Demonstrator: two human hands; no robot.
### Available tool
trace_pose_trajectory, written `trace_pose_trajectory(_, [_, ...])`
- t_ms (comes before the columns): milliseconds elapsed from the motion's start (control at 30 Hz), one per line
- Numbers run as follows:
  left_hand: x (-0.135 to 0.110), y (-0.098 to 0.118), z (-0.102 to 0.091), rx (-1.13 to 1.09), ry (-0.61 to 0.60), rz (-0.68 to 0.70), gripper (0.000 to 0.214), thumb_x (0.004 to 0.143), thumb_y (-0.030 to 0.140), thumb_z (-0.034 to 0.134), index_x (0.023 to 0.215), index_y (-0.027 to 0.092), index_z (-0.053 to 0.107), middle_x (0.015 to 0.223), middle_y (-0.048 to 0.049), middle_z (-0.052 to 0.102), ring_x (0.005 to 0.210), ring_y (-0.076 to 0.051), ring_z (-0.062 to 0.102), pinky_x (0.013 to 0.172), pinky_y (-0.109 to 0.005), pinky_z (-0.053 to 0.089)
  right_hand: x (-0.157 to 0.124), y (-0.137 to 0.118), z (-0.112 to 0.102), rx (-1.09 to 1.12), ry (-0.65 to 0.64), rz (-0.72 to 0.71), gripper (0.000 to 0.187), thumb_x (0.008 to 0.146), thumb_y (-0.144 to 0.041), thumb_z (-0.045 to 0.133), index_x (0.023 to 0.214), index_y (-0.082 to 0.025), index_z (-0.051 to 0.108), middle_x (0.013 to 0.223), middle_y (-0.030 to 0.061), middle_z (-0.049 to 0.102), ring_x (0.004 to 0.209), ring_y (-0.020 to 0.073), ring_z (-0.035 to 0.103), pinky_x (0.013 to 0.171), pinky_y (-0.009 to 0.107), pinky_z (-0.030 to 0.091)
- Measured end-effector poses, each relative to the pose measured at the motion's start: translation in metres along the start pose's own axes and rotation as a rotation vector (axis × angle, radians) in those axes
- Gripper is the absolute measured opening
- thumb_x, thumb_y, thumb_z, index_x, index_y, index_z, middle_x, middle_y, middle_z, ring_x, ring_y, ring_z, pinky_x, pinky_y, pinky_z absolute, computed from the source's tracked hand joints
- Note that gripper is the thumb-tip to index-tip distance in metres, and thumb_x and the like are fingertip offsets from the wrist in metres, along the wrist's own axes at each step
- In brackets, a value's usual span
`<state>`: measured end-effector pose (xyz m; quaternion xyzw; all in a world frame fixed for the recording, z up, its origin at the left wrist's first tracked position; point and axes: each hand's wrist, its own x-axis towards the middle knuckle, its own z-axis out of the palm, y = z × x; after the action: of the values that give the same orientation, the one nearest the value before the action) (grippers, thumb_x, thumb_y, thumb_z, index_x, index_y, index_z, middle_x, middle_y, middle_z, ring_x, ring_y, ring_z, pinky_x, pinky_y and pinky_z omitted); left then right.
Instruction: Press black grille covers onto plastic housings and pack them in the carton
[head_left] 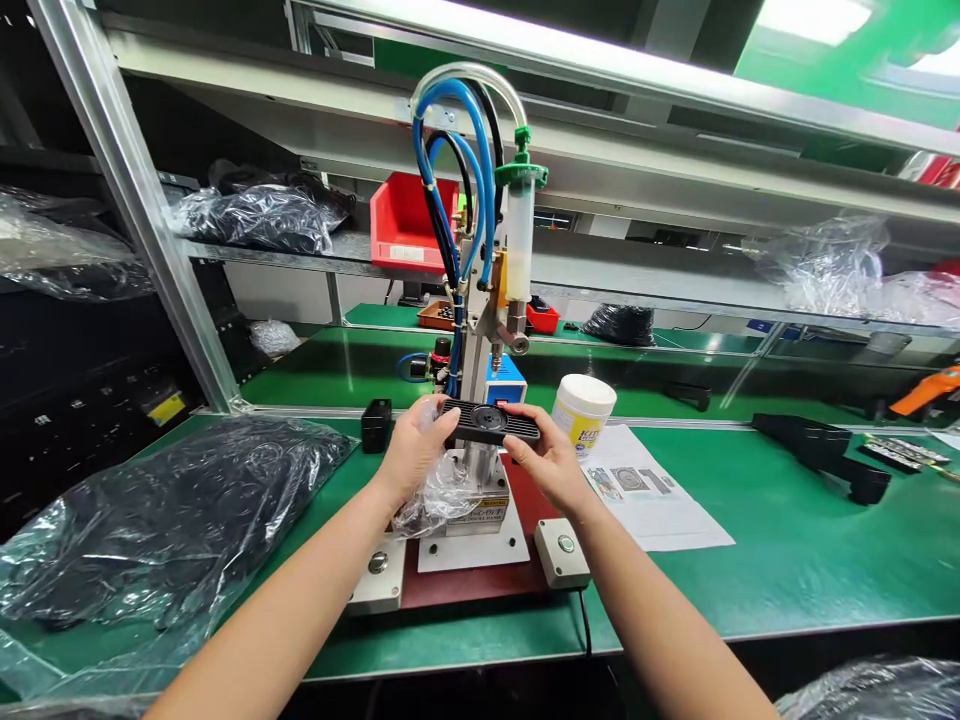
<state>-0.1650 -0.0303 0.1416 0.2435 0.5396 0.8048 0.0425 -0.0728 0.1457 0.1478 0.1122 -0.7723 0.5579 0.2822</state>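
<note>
Between both hands I hold a black ribbed plastic part (489,420) with a round recess in its middle. My left hand (415,445) grips its left end, thumb on top, and my right hand (546,455) grips the right end. Crumpled clear plastic film (439,500) hangs below my left hand. The part is in front of the column of a dispensing machine (472,360), below its nozzle. A syringe barrel (519,240) with a green cap is mounted above, fed by blue and clear tubes. The machine's base (480,545) is partly hidden by the film.
Button boxes (562,553) flank the base. A white tub (583,405) and a printed sheet (667,510) lie right. Bagged black parts (172,520) cover the left side. Black parts (825,455) rest far right. A red bin (409,225) sits on the shelf.
</note>
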Motion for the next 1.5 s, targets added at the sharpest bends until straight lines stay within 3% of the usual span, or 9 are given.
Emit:
trace_pose_trajectory(100, [0.002, 0.001, 0.001, 0.023, -0.029, -0.003, 0.043, 0.072, 0.048, 0.077, 0.099, 0.017, 0.064, 0.091, -0.0045, 0.066, 0.080, -0.017, 0.062, 0.077, -0.030, 0.050, 0.004, 0.001, -0.002, -0.006, -0.002, -0.006, 0.040, 0.083, -0.046, 0.068, 0.116, -0.025, 0.061, 0.128, 0.0073, 0.059, 0.113, 0.0217, 0.059, 0.094, 0.035, 0.050])
trace_pose_trajectory(367, [-0.004, -0.002, 0.003, -0.017, 0.029, -0.028, 0.048, 0.069, 0.049, 0.080, 0.101, 0.017, 0.064, 0.088, -0.0016, 0.064, 0.072, -0.013, 0.058, 0.064, -0.023, 0.045, 0.004, -0.001, -0.006, 0.017, -0.040, 0.010, 0.039, 0.083, -0.043, 0.068, 0.117, -0.025, 0.061, 0.124, 0.0061, 0.060, 0.106, 0.0196, 0.060, 0.088, 0.032, 0.051])
trace_pose_trajectory(500, [-0.001, 0.001, 0.007, -0.014, 0.056, -0.035, 0.046, 0.067, 0.053, 0.079, 0.090, 0.016, 0.065, 0.079, 0.0001, 0.061, 0.066, -0.012, 0.054, 0.060, -0.023, 0.042, 0.007, 0.001, -0.003, 0.008, -0.037, 0.051, 0.037, 0.084, -0.043, 0.066, 0.115, -0.024, 0.062, 0.117, 0.0056, 0.063, 0.094, 0.0179, 0.062, 0.078, 0.030, 0.053])
trace_pose_trajectory(600, [0.001, 0.004, 0.009, -0.019, 0.037, -0.056, 0.045, 0.069, 0.056, 0.077, 0.082, 0.016, 0.064, 0.073, 0.0009, 0.057, 0.064, -0.012, 0.051, 0.060, -0.023, 0.041, 0.007, 0.003, 0.001, 0.007, 0.010, 0.093, 0.037, 0.084, -0.046, 0.065, 0.111, -0.022, 0.064, 0.113, 0.0057, 0.064, 0.087, 0.0169, 0.063, 0.073, 0.029, 0.054])
trace_pose_trajectory(733, [0.002, 0.007, 0.012, -0.065, 0.062, -0.077, 0.048, 0.062, 0.055, 0.079, 0.086, 0.016, 0.064, 0.072, 0.0019, 0.057, 0.058, -0.010, 0.048, 0.054, -0.023, 0.039, 0.002, 0.002, 0.006, -0.027, 0.049, 0.073, 0.036, 0.086, -0.045, 0.063, 0.115, -0.024, 0.062, 0.111, 0.0052, 0.065, 0.084, 0.0169, 0.062, 0.071, 0.029, 0.053])
trace_pose_trajectory(933, [0.006, 0.001, 0.010, -0.065, 0.011, -0.136, 0.050, 0.060, 0.054, 0.077, 0.090, 0.015, 0.066, 0.061, 0.0023, 0.054, 0.047, -0.009, 0.041, 0.044, -0.023, 0.032, -0.011, -0.006, 0.013, -0.257, 0.102, -0.169, 0.030, 0.089, -0.035, 0.063, 0.117, -0.025, 0.060, 0.114, 0.0066, 0.064, 0.107, 0.0223, 0.060, 0.094, 0.038, 0.047])
trace_pose_trajectory(1200, [0.008, -0.005, 0.009, -0.049, 0.055, -0.145, 0.046, 0.060, 0.051, 0.076, 0.088, 0.017, 0.066, 0.067, 0.0010, 0.058, 0.051, -0.010, 0.045, 0.047, -0.024, 0.035, -0.019, 0.014, 0.022, -0.161, 0.152, -0.202, 0.030, 0.091, -0.033, 0.062, 0.120, -0.026, 0.057, 0.115, 0.0066, 0.061, 0.108, 0.0210, 0.059, 0.096, 0.037, 0.047])
trace_pose_trajectory(1333, [-0.001, -0.004, 0.008, -0.017, 0.080, -0.105, 0.047, 0.062, 0.051, 0.076, 0.091, 0.016, 0.065, 0.068, 0.0015, 0.058, 0.056, -0.011, 0.049, 0.053, -0.024, 0.039, -0.010, 0.023, 0.011, -0.072, 0.054, -0.137, 0.033, 0.089, -0.039, 0.062, 0.119, -0.026, 0.059, 0.118, 0.0065, 0.061, 0.110, 0.0218, 0.059, 0.097, 0.037, 0.048])
trace_pose_trajectory(1500, [-0.019, 0.001, 0.008, 0.096, 0.134, 0.011, 0.044, 0.069, 0.048, 0.078, 0.094, 0.016, 0.064, 0.084, -0.0005, 0.064, 0.072, -0.012, 0.056, 0.068, -0.023, 0.043, 0.006, 0.023, -0.008, 0.013, -0.100, 0.016, 0.040, 0.087, -0.048, 0.062, 0.120, -0.025, 0.060, 0.123, 0.0071, 0.060, 0.098, 0.0207, 0.063, 0.079, 0.034, 0.056])
